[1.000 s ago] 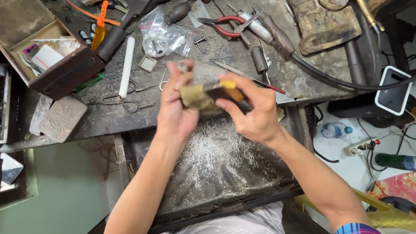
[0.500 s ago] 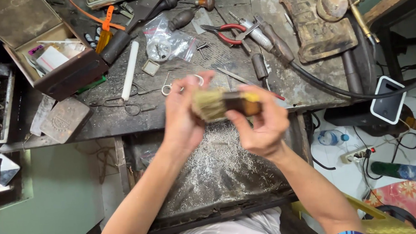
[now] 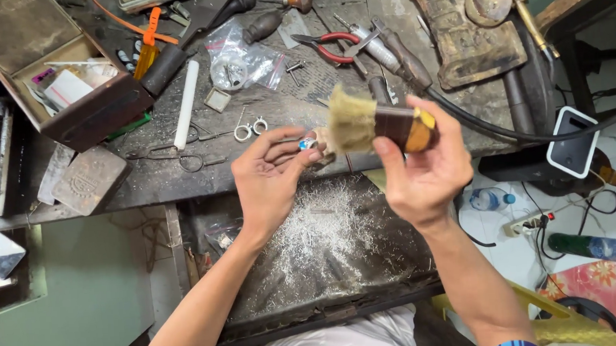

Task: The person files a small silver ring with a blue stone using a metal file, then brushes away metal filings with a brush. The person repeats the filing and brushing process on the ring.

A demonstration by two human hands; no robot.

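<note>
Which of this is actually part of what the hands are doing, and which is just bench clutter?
In use: small ring pinched in left hand; brush held in right hand.

Lying about: red-handled pliers, white rod, open box, plastic bag.

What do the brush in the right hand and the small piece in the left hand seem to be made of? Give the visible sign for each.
Brush: pale, frayed bristles, probably natural fibre; the handle looks like dark polished wood with a yellow end.
Small piece: shiny silver-coloured metal, apparently with a blue spot, possibly a stone; too small to be sure.
</note>
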